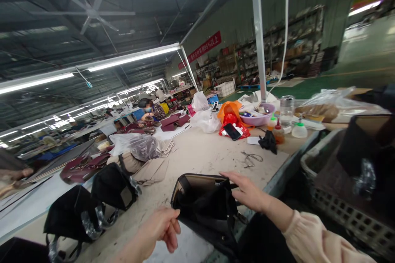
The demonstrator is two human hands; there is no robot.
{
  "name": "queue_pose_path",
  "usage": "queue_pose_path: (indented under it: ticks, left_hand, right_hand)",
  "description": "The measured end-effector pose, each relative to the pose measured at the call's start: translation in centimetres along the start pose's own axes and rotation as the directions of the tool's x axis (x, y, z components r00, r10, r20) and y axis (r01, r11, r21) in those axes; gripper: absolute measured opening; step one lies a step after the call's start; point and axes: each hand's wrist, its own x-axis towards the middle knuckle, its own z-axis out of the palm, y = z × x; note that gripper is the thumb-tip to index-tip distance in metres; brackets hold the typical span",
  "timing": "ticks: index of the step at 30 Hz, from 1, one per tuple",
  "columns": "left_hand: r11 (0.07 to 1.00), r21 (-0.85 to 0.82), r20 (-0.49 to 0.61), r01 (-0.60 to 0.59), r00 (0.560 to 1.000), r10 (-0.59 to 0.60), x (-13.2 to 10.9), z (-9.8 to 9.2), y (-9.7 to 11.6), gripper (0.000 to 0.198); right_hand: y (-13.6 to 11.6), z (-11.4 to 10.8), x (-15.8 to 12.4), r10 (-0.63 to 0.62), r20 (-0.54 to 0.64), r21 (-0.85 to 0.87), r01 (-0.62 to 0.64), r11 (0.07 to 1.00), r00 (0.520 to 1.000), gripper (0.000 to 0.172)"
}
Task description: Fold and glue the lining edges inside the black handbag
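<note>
A black handbag [205,209] with a tan-lined mouth stands tilted at the front edge of the table, its top open toward me. My right hand [248,193] rests at the bag's far right corner, fingers stretched along the rim and thumb apart. Just off the bag's left side is my left hand [165,228], loosely curled with the fingers apart; its fingertips come close to the bag's edge, and I cannot tell whether they touch. Nothing shows in its grasp. The bag's dark inside is hard to make out.
Black bags with plastic-wrapped handles [72,213] stand at left. Scissors [251,158], a phone [232,131], a black cloth [268,141], small bottles [278,133] and a purple basin [259,119] lie beyond. A plastic basket [348,209] holding bags is at right. A co-worker [154,111] sits further back.
</note>
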Motion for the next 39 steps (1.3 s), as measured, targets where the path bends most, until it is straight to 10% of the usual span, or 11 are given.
queue_pose_path:
  ticks: [3, 6, 11, 17, 25, 31, 39]
  left_hand:
    - [0.917, 0.398, -0.129, 0.004, 0.990, 0.051, -1.3, -0.7, 1.7, 0.051]
    - [0.582, 0.812, -0.292, -0.048, 0.829, 0.477, -2.3, -0.8, 3.9, 0.043]
    - [0.399, 0.854, -0.082, -0.334, 0.670, 0.738, -1.1, 2.2, 5.8, 0.030]
    - [0.369, 0.827, 0.032, -0.425, 0.690, 0.723, 2.2, 4.2, 6.0, 0.017]
    - [0.356, 0.869, -0.095, -0.342, 0.593, 0.800, 3.9, 3.0, 6.3, 0.020]
    - [0.418, 0.829, -0.055, -0.371, 0.689, 0.722, 4.8, 2.4, 6.3, 0.020]
    - [0.456, 0.806, -0.113, -0.378, 0.657, 0.746, 4.8, 2.5, 7.2, 0.017]
  right_hand:
    - [-0.8, 0.1, -0.1, -0.056, 0.000, 0.086, 0.056, 0.995, 0.998, 0.057]
    - [-1.0, 0.3, -0.2, -0.025, -0.041, 0.117, 0.030, 0.993, 0.999, 0.048]
    - [-0.6, 1.2, 0.5, 0.047, -0.117, 0.117, -0.033, 0.993, 0.992, 0.040]
    - [0.0, 1.4, 1.4, 0.052, -0.129, 0.158, -0.031, 0.987, 0.990, 0.037]
    - [-0.2, 1.6, 2.8, 0.063, -0.107, 0.172, -0.044, 0.984, 0.992, 0.028]
    - [-0.4, 1.9, 3.4, 0.077, -0.116, 0.196, -0.054, 0.979, 0.990, 0.020]
    - [-0.5, 1.9, 3.8, 0.112, -0.136, 0.217, -0.081, 0.973, 0.984, 0.014]
